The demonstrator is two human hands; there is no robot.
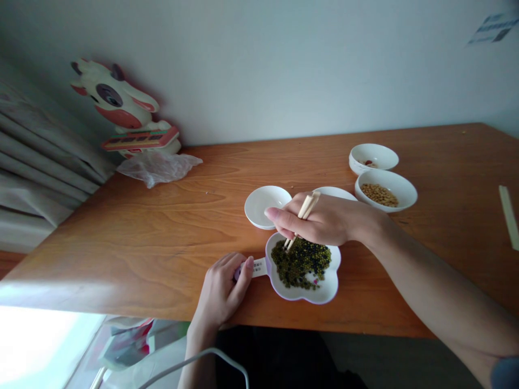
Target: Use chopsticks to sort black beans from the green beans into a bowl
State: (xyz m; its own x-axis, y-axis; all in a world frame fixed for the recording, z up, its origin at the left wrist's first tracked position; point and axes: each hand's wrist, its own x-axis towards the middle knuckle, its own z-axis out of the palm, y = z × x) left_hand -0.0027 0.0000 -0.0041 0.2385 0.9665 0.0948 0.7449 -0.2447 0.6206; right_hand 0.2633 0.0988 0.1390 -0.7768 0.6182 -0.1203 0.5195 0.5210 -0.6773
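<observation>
My left hand [225, 286] is closed around the handle of a white scoop-like dish [332, 278] with a scalloped purple rim, resting near the table's front edge. Green and dark beans [300, 262] are spread inside it. Above the dish, my right hand [320, 219] grips a pair of wooden chopsticks [306, 208], their tips down among the beans at the dish's left side. Whether a bean is pinched between the tips is too small to tell. Just behind stands a white bowl [259, 208], and my right hand partly hides another white bowl [334, 192].
To the right, a bowl [405, 194] holds tan beans; behind it a bowl [383, 156] has a few reddish-brown bits. A chopstick sleeve or pale strip [508, 216] lies at far right. A cow toy [125, 108] and plastic bag [158, 167] are at back left. A cable [203, 354] crosses below.
</observation>
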